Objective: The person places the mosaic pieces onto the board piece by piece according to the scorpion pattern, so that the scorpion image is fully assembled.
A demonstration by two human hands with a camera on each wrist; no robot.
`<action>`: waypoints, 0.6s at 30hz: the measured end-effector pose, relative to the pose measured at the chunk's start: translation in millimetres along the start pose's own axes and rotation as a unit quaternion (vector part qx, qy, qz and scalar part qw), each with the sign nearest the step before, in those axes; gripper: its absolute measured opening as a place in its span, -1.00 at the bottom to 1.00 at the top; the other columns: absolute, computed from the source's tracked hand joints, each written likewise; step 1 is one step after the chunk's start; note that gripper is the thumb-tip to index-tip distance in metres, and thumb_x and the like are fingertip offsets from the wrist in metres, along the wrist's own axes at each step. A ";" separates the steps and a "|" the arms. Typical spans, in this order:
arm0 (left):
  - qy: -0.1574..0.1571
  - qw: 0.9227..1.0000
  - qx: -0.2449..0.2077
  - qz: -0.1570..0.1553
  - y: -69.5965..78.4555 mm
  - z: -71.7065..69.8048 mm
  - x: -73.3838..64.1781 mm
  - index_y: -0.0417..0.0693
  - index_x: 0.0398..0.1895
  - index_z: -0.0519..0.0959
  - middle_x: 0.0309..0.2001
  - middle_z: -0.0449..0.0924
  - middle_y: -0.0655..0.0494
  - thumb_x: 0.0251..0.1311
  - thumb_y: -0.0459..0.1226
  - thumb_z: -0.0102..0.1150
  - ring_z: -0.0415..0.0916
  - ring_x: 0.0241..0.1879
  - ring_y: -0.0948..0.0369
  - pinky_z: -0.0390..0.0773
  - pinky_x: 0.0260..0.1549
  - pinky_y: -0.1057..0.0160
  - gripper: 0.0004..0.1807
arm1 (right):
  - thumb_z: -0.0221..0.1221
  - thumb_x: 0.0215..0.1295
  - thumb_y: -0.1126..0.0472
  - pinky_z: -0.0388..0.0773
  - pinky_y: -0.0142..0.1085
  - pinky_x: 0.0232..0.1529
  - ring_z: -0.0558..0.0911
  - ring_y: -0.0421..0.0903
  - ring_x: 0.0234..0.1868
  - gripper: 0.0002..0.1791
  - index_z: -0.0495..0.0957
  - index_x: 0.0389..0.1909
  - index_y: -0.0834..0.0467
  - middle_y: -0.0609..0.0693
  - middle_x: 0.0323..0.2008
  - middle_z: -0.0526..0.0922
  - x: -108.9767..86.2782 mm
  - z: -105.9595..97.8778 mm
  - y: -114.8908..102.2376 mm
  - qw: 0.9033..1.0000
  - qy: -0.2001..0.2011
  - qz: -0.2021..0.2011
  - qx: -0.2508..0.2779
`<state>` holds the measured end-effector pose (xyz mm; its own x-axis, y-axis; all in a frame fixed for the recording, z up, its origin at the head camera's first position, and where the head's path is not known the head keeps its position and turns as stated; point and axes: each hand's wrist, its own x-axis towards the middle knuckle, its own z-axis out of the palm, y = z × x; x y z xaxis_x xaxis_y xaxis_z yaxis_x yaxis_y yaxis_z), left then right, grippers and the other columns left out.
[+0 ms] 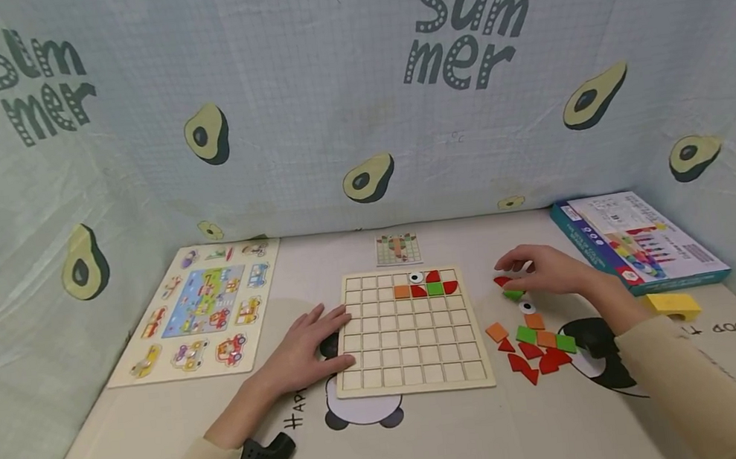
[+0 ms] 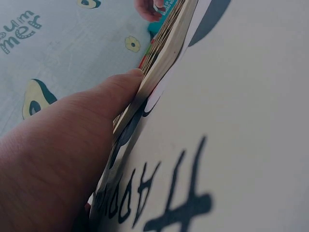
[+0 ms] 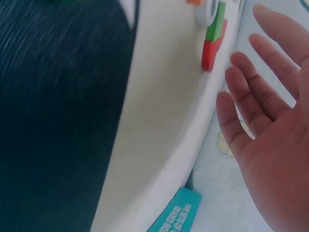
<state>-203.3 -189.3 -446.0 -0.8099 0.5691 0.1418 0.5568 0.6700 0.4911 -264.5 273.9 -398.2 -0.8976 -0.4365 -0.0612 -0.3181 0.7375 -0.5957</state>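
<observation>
A wooden grid board (image 1: 414, 344) lies in the middle of the table. On its upper right cells sit an orange square (image 1: 401, 291), a green square (image 1: 435, 289), a white eye piece (image 1: 416, 278) and several red curved pieces. My left hand (image 1: 303, 348) rests at the board's left edge, its thumb (image 2: 128, 89) touching the rim. To the right of the board, my right hand (image 1: 547, 270) hovers over a red piece (image 1: 502, 283) and a green piece (image 1: 514, 295). Its fingers are loosely bent and hold nothing in the right wrist view.
Loose red, green and orange pieces (image 1: 546, 339) lie right of the board. A small pattern card (image 1: 398, 249) is behind it. A picture puzzle (image 1: 207, 299) stands left; a teal box (image 1: 652, 244) and a yellow block (image 1: 672, 307) are right. A patterned curtain hangs behind.
</observation>
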 end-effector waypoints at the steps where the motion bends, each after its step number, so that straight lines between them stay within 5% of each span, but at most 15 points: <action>1: 0.001 1.000 0.000 0.001 0.1 -0.2 -0.2 -0.09 0.47 0.38 0.50 0.25 -0.04 0.26 0.09 0.28 -0.07 0.52 -0.21 -0.04 0.41 -0.27 -0.21 | 0.37 0.31 0.11 0.56 -0.18 -0.03 0.54 0.04 -0.01 -0.54 0.59 0.14 0.25 0.06 -0.03 0.63 -0.2 -0.7 1.7 1.000 0.000 0.003 -0.002; 18: 0.004 1.000 0.000 0.001 0.2 0.7 -0.3 -0.10 0.47 0.38 0.50 0.25 -0.04 0.27 0.11 0.27 -0.06 0.52 -0.22 -0.04 0.42 -0.27 -0.20 | 0.43 0.22 0.08 0.57 -0.12 -0.04 0.50 0.04 -0.08 -0.56 0.58 0.00 0.25 0.06 -0.13 0.58 -5.8 -1.9 16.2 0.999 -0.010 0.034 -0.021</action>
<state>-202.8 -189.0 -446.6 -0.8099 0.5671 0.1497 0.5589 0.6687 0.4905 -265.0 289.4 -405.9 -0.9113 -0.3946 -0.1177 -0.2688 0.7867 -0.5558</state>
